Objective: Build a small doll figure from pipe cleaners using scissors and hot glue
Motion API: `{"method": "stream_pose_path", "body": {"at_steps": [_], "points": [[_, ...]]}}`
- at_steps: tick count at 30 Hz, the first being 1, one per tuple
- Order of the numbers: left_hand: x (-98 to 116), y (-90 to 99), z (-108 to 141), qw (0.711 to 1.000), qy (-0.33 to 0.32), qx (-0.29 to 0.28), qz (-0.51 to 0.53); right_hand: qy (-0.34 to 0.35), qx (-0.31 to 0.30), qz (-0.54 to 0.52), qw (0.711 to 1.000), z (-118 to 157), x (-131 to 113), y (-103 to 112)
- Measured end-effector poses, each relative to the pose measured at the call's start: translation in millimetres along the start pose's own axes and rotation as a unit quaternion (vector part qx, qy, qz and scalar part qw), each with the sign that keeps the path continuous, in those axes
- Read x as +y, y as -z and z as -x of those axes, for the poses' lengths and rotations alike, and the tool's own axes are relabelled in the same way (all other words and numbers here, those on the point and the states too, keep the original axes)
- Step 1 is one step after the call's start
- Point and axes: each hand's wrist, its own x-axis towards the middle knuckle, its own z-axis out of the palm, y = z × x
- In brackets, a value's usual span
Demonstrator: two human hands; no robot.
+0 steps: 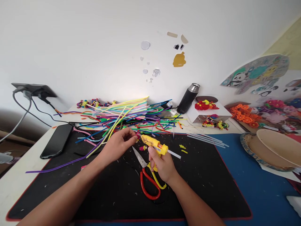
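My right hand [164, 164] is wrapped round a yellow glue gun [152, 143], with a clear glue stick [174, 154] sticking out of its rear. The nozzle points toward my left hand [123, 139], whose fingers pinch a small pink fuzzy piece [138, 135]; its exact shape is too small to make out. Below the gun lie scissors [150, 185] with one red and one yellow handle, partly hidden by my right hand. Between the hands rests a small pink-and-yellow figure [143, 147] on the black mat [197, 194].
Many coloured pipe cleaners [124, 110] are heaped along the wall. A phone [57, 141] lies at the left, and a black flask [188, 98] stands behind. Spare glue sticks [208, 139], yellow scraps [183, 149] and a bowl [279, 147] are on the right.
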Motion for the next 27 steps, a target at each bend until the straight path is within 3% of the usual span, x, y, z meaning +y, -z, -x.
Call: {"method": "stream_pose_path", "body": {"at_steps": [27], "points": [[-3.1, -2.0, 0.6, 1.000, -0.008, -0.002, -0.028, -0.009, 0.007, 0.024, 1.000, -1.1, 1.4, -0.8]]}}
